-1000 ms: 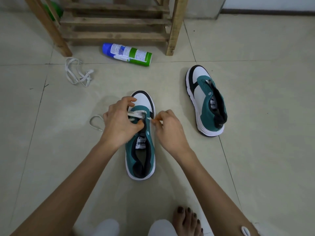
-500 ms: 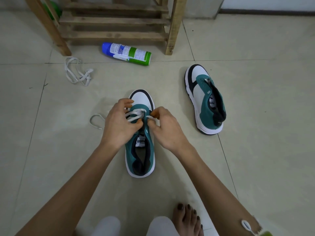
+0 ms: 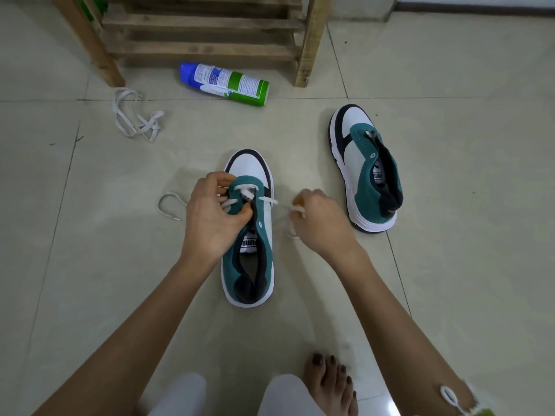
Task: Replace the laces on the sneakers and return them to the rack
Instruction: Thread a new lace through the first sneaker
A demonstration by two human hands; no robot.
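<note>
Head view, lower edge: bare foot [image 3: 330,382], dark-painted nails, on tiled floor [image 3: 450,265]; person is down low, so the work sits within reach of both arms.
Left hand [image 3: 214,217]: centre frame, fingers and thumb curled round the sneaker's teal eyelet flap; likely steadying the upper against the pull.
Right hand [image 3: 319,220]: just right of sneaker, blurred; fingers closed in a pinch on the lace end, drawn taut to the right. Looks like slack being taken up through an eyelet.
Sneaker [image 3: 264,235]: centre, flat on its sole, toe up-frame, heel toward the person so eyelets face the hands.
Lace [image 3: 244,189]: white, crosses only the rows nearest the toe; eyelets nearer the heel bare. Lacing judged early.
Tail [image 3: 168,204]: other end, looped on floor left of left hand, out of the way.
Writing: "PUMA" on sneaker's tongue tab, upside down from here; same word on second sneaker's insole.
Second sneaker [image 3: 366,169]: right of centre, unlaced, well apart, waiting.
Loose lace [image 3: 135,118]: upper left, heaped; old or spare, cannot tell.
Can [image 3: 225,84]: on its side, top centre, just before rack; blue cap, green base; print too small to read.
Rack [image 3: 204,28]: wooden slats, top edge; both sneakers lie short of it.
</note>
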